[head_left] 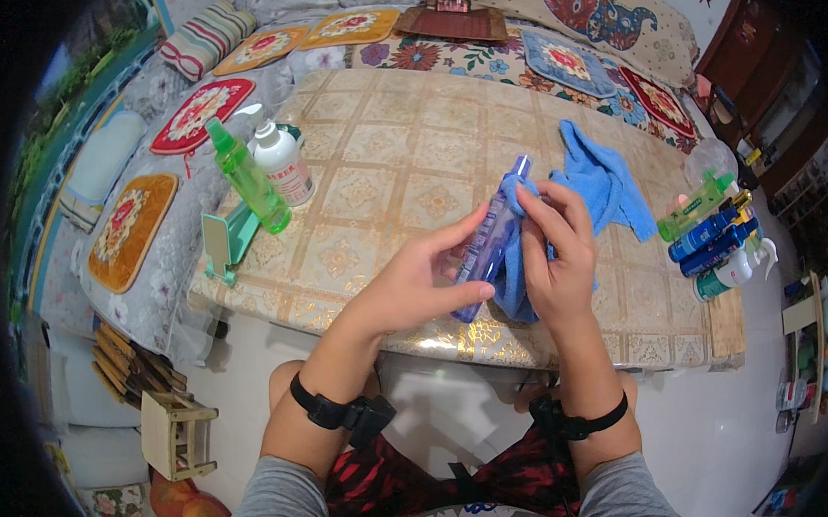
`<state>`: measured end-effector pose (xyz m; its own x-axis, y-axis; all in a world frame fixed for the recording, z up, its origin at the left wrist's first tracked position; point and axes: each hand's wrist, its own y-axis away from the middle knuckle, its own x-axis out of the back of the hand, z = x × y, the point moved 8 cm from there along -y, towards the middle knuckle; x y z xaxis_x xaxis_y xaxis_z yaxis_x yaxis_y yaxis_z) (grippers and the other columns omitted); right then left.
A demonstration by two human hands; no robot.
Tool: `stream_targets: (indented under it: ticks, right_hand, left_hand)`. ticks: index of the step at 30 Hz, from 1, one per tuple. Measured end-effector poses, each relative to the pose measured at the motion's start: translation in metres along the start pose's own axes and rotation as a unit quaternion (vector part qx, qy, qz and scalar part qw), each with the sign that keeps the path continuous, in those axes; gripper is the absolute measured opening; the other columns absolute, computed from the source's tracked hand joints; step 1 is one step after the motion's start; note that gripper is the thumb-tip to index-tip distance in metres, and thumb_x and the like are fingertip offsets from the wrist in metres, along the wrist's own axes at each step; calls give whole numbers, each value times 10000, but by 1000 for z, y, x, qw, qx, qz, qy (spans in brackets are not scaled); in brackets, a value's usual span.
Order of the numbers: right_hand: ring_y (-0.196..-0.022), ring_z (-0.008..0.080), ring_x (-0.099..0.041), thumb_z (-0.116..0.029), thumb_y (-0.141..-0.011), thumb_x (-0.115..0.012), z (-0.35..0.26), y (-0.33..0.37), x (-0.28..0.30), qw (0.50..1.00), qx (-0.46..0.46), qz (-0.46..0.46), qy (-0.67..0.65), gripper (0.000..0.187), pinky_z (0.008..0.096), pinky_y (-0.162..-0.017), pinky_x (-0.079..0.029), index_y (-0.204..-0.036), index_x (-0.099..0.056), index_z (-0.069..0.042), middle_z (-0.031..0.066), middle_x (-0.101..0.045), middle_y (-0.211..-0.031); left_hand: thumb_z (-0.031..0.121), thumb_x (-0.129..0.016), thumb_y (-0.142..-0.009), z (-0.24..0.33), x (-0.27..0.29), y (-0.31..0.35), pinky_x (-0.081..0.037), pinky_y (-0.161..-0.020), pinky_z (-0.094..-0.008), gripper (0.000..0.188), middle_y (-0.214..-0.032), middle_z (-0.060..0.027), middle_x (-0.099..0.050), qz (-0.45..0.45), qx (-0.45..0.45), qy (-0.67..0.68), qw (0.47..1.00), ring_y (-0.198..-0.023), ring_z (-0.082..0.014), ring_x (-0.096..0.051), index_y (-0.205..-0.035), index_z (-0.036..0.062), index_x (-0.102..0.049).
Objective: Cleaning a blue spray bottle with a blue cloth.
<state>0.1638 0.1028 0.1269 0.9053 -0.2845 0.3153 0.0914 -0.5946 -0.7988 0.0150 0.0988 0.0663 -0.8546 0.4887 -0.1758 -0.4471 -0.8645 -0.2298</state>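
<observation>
Glossy, square-patterned sheeting (pixel 400 148) covers the desk (pixel 334 109). Purple bottle (pixel 484 248) is held tilted over its near part, gripped between the left hand's (pixel 410 282) thumb and fingers; the right hand (pixel 562 252) presses a blue cloth (pixel 604 176) against its upper end. Bottle appears light, smooth and probably slippery if wet; mid-body seems the soundest hold, clear of the narrow cap (pixel 522 165). Cloth looks soft, crumpled, trailing onto the sheeting. Leftward stand a slender translucent green bottle (pixel 254 187), rounded white pump bottle (pixel 282 161) and angular green stand (pixel 217 244); rightward, grouped cylindrical bottles (pixel 709 244).
</observation>
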Motion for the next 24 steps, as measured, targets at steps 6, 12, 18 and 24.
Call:
stream_targets:
  ticks: [6,12,18,24]
  right_hand:
    - [-921,270,-621,125,-804,-647,-5,3,-9,999,7,-30,39,452,340,-763,-542,-1207,-725,-64,149,-611,-1175]
    - [-926,275,-640,122,-807,-651,-9,9,-17,999,7,-43,7,442,340,-768,-549,-1206,-722,-52,164,-599,-1184]
    - [-909,242,-655,112,-825,-651,-9,9,-21,994,-34,-69,-84,391,326,-791,-541,-1183,-728,-24,153,-610,-1164]
    - [-878,217,-647,102,-837,-641,-10,11,-26,988,-47,-100,-108,368,313,-774,-525,-1169,-735,-25,145,-606,-1168]
  left_hand:
    - [24,-799,-837,-2,1,0,-471,-993,-313,933,-1431,-70,-504,24,-7,-94,995,-1201,-161,-529,-1593,10,-251]
    - [18,-805,-834,0,10,-3,-511,-927,-280,932,-1349,-65,-557,102,4,-27,994,-1169,-144,-542,-1598,59,-272]
    - [21,-803,-844,0,27,-6,-531,-915,-287,888,-1279,-87,-582,154,-40,38,987,-1144,-154,-572,-1582,52,-311]
    - [70,-773,-889,-3,34,-3,-559,-801,-266,794,-1175,-76,-644,212,-4,96,973,-982,-125,-649,-1560,41,-350]
